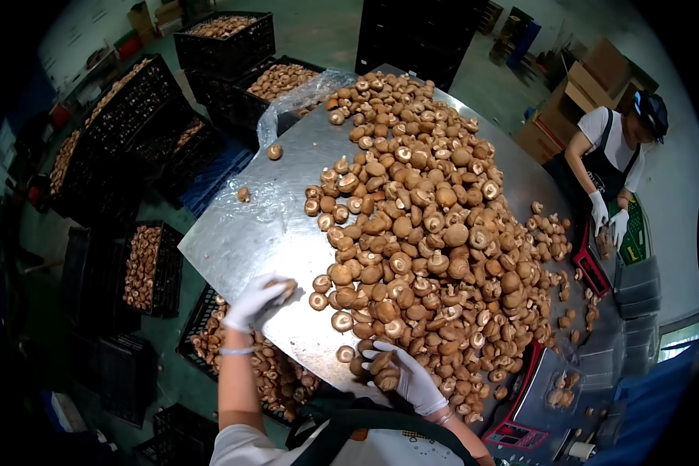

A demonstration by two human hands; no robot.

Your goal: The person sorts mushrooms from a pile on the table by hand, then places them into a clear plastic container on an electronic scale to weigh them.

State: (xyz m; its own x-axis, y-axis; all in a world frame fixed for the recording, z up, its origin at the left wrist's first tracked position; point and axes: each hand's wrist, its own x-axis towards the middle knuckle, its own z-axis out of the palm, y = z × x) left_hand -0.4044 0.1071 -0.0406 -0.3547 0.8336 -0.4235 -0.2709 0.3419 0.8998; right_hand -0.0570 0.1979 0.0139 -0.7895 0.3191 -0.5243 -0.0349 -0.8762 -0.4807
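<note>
One half-hidden mushroom (pixel 290 288) is pinched in our left hand (pixel 255 303); our right hand (pixel 413 382), fingers curled, partly hides several mushrooms (pixel 385 376). Beneath our fingers lies a metal table (pixel 237 241), a crate (pixel 172 268) leftward.

A heap of mushrooms (pixel 443 225) is covering the middle of the table (pixel 225 245), with plastic film (pixel 268 206) lying to its left. Crates (pixel 233 46) are standing beyond the table's left edge, one filled crate (pixel 192 320) lying beneath the left hand (pixel 254 304). The right hand (pixel 412 380) is resting at the heap's near edge. At the far right, a co-worker (pixel 617 147) is standing beside cardboard boxes (pixel 544 132).
</note>
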